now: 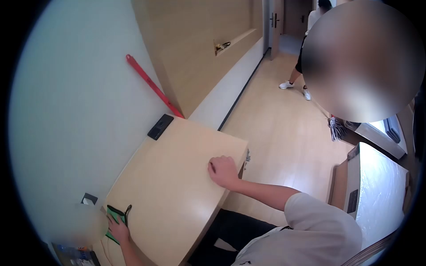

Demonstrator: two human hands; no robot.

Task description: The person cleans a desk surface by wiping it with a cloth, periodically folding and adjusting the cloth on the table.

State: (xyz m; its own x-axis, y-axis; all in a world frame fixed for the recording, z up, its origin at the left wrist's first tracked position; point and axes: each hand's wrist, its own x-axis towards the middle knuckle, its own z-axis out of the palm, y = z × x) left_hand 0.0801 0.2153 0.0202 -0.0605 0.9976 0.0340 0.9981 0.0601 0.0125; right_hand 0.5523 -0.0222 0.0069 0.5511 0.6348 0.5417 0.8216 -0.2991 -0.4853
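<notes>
My left hand (117, 229) lies on a green cloth (112, 214) with a black edge, at the near left end of a light wood tabletop (173, 195). Its fingers are spread over the cloth, and a dark loop sticks out from the cloth's corner. My right hand (223, 171) is closed in a fist and rests on the tabletop near its right edge; I see nothing in it.
A black flat object (160, 127) lies at the table's far corner by the wall, beside a leaning red handle (153, 86). Plastic-wrapped furniture (381, 190) and a mop head (336, 128) are to the right. Another person (298, 73) stands farther back.
</notes>
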